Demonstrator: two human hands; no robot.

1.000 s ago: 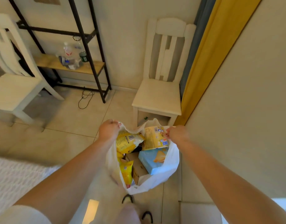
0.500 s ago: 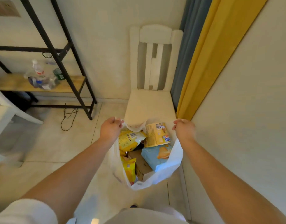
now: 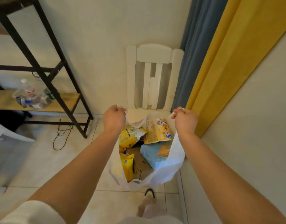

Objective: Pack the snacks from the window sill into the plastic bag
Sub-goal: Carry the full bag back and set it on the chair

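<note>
The person's left hand (image 3: 114, 118) and right hand (image 3: 185, 119) each have their fingers curled tight on a handle of the thin white plastic bag (image 3: 164, 173), holding it open above the tiled floor (image 3: 42, 159). Inside lie yellow snack packets (image 3: 131, 138), a pale blue chip box (image 3: 156, 155) and a brown carton (image 3: 139, 164). A white wooden chair (image 3: 154, 70) stands just beyond the bag.

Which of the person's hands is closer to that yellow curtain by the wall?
The right hand: it holds the white plastic bag handle just beside the yellow curtain. The left hand grips the other handle, farther off across the bag's mouth.
</note>
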